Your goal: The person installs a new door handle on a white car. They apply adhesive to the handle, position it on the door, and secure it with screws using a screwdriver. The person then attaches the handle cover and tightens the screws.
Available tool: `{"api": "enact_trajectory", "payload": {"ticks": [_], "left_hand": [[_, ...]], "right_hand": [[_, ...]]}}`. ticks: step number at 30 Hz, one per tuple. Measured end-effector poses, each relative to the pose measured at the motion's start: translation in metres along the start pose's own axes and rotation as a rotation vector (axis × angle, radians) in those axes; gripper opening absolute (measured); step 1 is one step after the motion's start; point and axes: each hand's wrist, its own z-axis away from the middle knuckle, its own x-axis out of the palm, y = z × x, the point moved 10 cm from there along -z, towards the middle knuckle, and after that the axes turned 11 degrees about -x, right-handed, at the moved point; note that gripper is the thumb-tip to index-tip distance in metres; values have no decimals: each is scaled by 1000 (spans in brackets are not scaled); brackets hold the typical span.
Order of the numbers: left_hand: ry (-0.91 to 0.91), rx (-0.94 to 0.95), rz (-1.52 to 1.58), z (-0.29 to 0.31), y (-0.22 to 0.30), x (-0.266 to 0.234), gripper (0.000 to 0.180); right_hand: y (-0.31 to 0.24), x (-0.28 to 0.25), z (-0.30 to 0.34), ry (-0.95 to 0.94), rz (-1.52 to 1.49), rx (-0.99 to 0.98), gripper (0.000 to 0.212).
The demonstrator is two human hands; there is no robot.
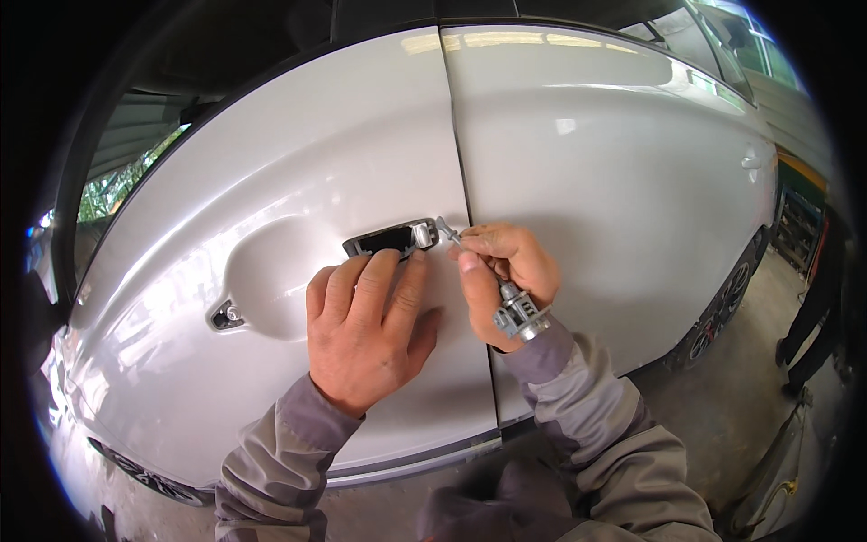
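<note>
A white car door with its outer handle off fills the middle of the view. In it is a dark handle opening with a black rim and a small pale block at its right end. My left hand lies on the door below the opening, fingers apart, fingertips at its lower edge and the index finger beside the block. Just right of the opening, my right hand pinches a lock cylinder with a grey body. Its thin rod end points up and left towards the opening. My fingers hide its middle.
A smaller handle hole with a metal fitting sits at the left of the door's recessed cup. Right of the door seam is the white rear door. A person's dark-clothed leg and a wheel show at the right.
</note>
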Motion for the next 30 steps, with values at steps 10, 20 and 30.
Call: {"api": "enact_trajectory", "payload": {"ticks": [10, 20, 30], "left_hand": [[15, -10, -38, -18, -9, -12, 58], [-2, 6, -167, -17, -10, -4, 57], [23, 9, -37, -4, -22, -14, 60]], "right_hand": [[-9, 5, -5, -92, 150, -99, 17], [-6, 10, -7, -152, 111, -81, 10], [0, 6, -4, -23, -75, 28, 9]]}}
